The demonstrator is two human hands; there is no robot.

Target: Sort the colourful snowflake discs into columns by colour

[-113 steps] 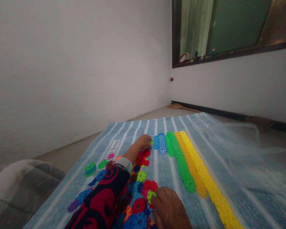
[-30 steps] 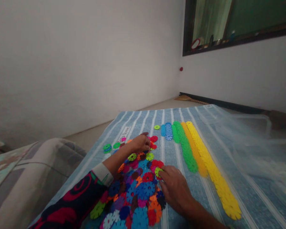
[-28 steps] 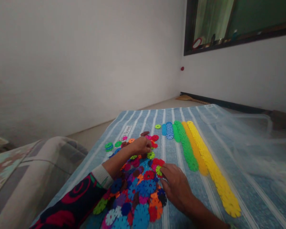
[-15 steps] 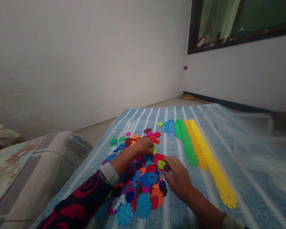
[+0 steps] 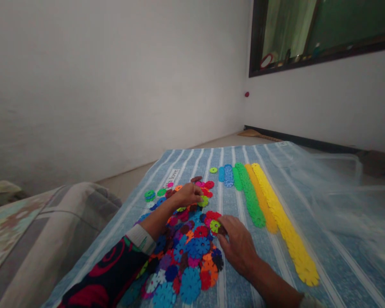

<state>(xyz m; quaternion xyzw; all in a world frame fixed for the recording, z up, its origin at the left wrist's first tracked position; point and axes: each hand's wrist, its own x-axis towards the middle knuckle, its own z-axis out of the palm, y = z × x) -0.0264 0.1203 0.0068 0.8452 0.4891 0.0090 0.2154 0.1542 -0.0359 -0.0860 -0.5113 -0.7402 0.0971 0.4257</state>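
Fingers of the left hand (image 5: 188, 195) now rest curled on a lime disc (image 5: 204, 201) at the far edge of the mixed pile (image 5: 186, 252); a moment ago they were closer to the red ones. The right hand (image 5: 239, 246) pinches another lime disc (image 5: 215, 226), same as before. One lime disc (image 5: 213, 170) lies alone beside the blue row (image 5: 228, 175), so the lime row is only beginning.

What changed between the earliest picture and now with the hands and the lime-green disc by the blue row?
The left hand drew back from the far end of the blue row, leaving a lime-green disc lying there alone, and now rests on the mixed pile. The right hand stayed at the pile's right edge, fingertips on another lime disc. The green, orange and yellow rows look unchanged.
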